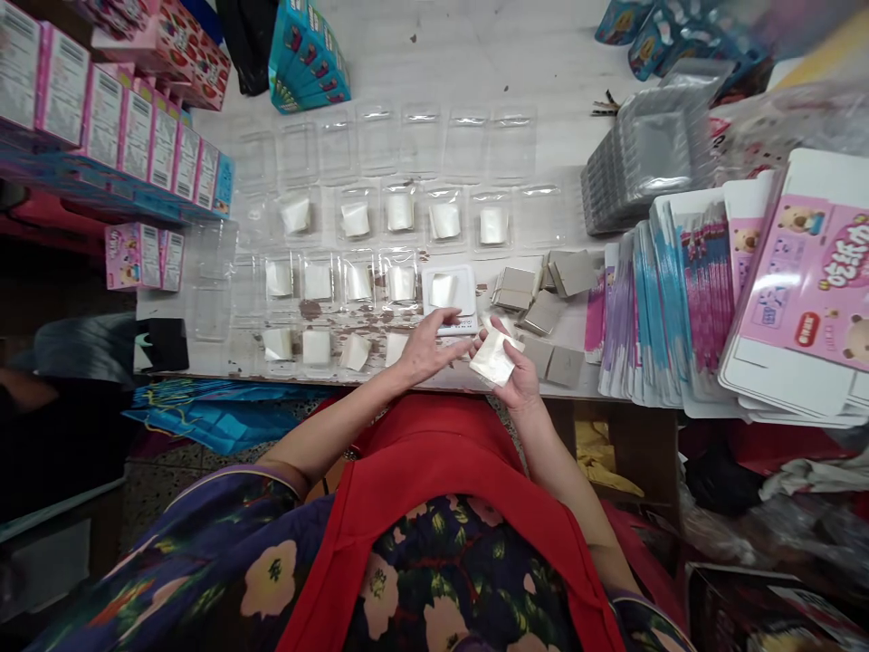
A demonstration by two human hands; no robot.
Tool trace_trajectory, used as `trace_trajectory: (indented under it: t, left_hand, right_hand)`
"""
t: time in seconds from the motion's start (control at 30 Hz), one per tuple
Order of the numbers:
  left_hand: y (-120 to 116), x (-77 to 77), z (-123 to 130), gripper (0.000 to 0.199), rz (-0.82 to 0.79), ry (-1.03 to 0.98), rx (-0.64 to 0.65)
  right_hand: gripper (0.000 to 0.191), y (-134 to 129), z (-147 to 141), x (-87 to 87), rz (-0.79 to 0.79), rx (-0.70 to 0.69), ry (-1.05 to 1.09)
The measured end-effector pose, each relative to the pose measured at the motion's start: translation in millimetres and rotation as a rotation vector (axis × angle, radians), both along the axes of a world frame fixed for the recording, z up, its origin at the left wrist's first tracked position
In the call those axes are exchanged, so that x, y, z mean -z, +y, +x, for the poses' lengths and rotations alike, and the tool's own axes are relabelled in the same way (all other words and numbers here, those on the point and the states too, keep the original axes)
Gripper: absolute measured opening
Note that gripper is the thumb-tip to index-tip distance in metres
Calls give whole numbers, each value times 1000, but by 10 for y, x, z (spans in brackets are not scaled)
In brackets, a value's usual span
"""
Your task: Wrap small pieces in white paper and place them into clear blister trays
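My right hand (517, 371) grips a stack of thin whitish sheets (494, 359) above the table's front edge. Beside it, my left hand (431, 349) has its fingers spread and holds nothing; its fingertips are close to the stack. Just beyond my left hand sits a small white scale (462, 288), with a folded white piece (444, 290) on its pan. Similar white pieces lie in rows to the left, many inside clear plastic trays (358, 279). Right of the scale are several small grey square stacks (514, 288), some bound with a band.
Nested clear trays (642, 149) stand at the back right. Flat pink cartons (805, 272) and coloured packets (706, 299) fill the right side. Boxed goods (109, 113) line the left. A blue display box (309, 59) stands at the back. Part of another person (74, 362) shows at far left.
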State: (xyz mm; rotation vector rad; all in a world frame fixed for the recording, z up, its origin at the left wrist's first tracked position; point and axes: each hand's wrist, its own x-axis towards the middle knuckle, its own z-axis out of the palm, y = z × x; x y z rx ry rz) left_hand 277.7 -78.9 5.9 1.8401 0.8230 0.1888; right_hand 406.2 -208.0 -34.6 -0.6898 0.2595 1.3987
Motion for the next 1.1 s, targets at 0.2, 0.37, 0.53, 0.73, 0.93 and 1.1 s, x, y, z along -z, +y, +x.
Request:
trace_trajectory:
  t: [0.2, 0.37, 0.53, 0.73, 0.93, 1.1]
  left_hand:
    - [-169, 115, -22, 37, -313, 14, -119]
    - [-265, 176, 12, 39, -682, -105, -211]
    - [-285, 173, 12, 34, -768, -179, -279]
    - [-312, 204, 14, 31, -738, -228, -367]
    - [-301, 139, -40, 36, -812, -280, -449]
    - [-269, 62, -39, 42, -982, -323, -548]
  right_hand:
    - [34, 95, -23, -93, 32, 36, 4]
    - [30, 142, -23, -103, 38, 58, -7]
    - [28, 167, 20, -117, 72, 71, 15]
    - [27, 248, 55, -200, 99, 72, 52]
    - [27, 343, 159, -211, 75, 112, 60]
    - [25, 405, 231, -201, 50, 85, -2]
